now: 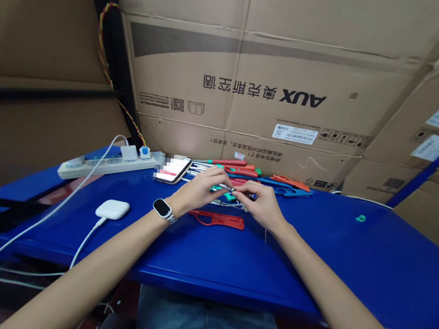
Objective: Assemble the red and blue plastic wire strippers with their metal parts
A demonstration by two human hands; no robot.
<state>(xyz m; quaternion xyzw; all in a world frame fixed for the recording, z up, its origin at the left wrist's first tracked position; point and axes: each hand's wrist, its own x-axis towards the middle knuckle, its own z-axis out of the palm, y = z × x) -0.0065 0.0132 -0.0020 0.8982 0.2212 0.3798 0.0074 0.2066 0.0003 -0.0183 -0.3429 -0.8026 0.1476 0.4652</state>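
Over the middle of the blue table, my left hand and my right hand meet with their fingertips pinched. Between them runs a thin, shiny metal rod, gripped from both sides; its exact kind is too small to make out. Just below the hands lies a flat red plastic piece with a loop at its left end. Behind and under the fingers is a pile of red-handled screwdrivers and small green parts, partly hidden by my hands.
Blue and orange plastic pieces lie at the back, near the cardboard wall. To the left are a phone, a power strip and a white earbud case with its cable. A green ring rests on the right.
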